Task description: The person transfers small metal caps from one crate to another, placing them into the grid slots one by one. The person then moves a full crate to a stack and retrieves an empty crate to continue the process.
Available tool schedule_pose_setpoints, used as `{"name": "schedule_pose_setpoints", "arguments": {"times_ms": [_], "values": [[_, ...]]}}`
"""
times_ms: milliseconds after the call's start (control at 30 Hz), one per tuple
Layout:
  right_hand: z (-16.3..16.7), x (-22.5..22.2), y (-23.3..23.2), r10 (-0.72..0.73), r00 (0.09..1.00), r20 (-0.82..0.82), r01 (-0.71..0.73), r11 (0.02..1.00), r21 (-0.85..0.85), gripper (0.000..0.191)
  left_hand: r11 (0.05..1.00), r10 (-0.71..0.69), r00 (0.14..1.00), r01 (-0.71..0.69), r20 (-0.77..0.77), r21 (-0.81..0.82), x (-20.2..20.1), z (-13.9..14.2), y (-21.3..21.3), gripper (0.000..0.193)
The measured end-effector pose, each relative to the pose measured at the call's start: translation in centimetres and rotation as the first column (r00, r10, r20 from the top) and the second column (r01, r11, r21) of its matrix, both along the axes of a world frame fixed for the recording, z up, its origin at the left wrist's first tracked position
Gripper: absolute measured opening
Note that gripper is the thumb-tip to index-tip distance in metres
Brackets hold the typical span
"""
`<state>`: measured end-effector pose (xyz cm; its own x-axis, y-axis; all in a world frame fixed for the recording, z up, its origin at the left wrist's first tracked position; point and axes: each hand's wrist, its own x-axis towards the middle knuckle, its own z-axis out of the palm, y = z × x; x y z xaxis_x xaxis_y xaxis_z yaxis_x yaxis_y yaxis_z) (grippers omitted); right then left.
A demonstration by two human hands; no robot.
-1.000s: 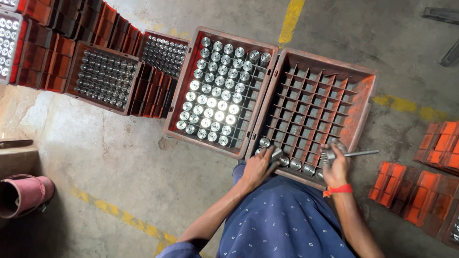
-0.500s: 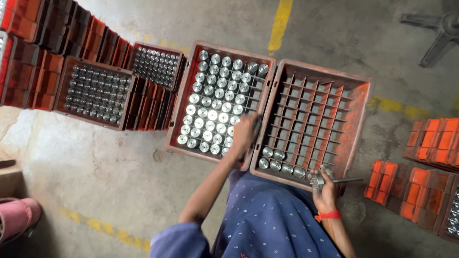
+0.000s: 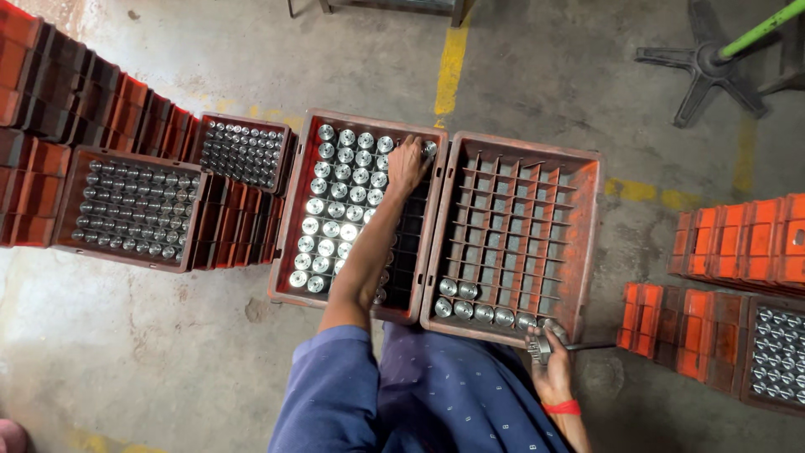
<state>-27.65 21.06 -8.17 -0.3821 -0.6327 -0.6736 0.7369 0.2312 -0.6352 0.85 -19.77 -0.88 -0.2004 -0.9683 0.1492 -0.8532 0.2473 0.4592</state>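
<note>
Two red divided crates sit side by side on the floor in front of me. The left crate (image 3: 289,226) is packed with shiny metal cylinders (image 3: 331,214). My left hand (image 3: 407,164) reaches to its far right corner and rests on the cylinders there; whether it grips one is hidden. The right crate (image 3: 587,243) holds only a row of cylinders (image 3: 478,312) along its near edge. My right hand (image 3: 549,361) is at that crate's near right corner, closed around a thin metal rod tool (image 3: 587,346) with a cylinder at its end.
More red crates of metal cylinders (image 3: 134,208) stand at the left, beside stacks of red crates (image 3: 50,92). Other red crates (image 3: 738,243) stand at the right. A black chair base (image 3: 700,67) lies at the far right. Yellow floor lines (image 3: 451,63) run beyond the crates.
My left hand has moved from the right crate's near edge across to the far right corner of the full left crate. My right hand stays at the near right corner with the tool.
</note>
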Motion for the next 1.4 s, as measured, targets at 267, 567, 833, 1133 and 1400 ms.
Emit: {"name": "schedule_pose_setpoints", "arguments": {"times_ms": [267, 567, 833, 1133, 1400], "values": [[0.3, -0.4, -1.0, 0.097, 0.993, -0.063, -0.095, 0.995, 0.024, 0.017, 0.948, -0.186, 0.671, -0.069, -0.718, -0.31, 3.7, 2.3, 7.2, 0.046], [3.8, 3.9, -9.0, 0.322, 0.946, -0.045, -0.326, 0.937, -0.13, 0.016, 0.885, 0.269, 0.708, 0.087, -0.653, 0.458, -4.3, -1.4, 26.1, 0.035], [6.2, 5.6, -9.7, 0.469, 0.87, -0.153, -0.494, 0.828, -0.267, 0.011, 0.753, 0.136, 0.866, 0.225, -0.481, 0.619, -7.8, -1.9, 33.2, 0.043], [3.0, 1.9, -9.9, 0.385, 0.921, 0.06, -0.359, 0.899, -0.25, 0.012, 0.692, -0.018, 0.829, 0.414, -0.559, 0.592, -8.3, -2.4, 31.9, 0.062], [-0.5, -3.7, -9.1, 0.138, 0.99, -0.012, -0.137, 0.963, -0.231, 0.016, 0.927, -0.31, 0.924, 0.346, -0.224, 0.143, -5.6, -2.1, 32.6, 0.065]]}}
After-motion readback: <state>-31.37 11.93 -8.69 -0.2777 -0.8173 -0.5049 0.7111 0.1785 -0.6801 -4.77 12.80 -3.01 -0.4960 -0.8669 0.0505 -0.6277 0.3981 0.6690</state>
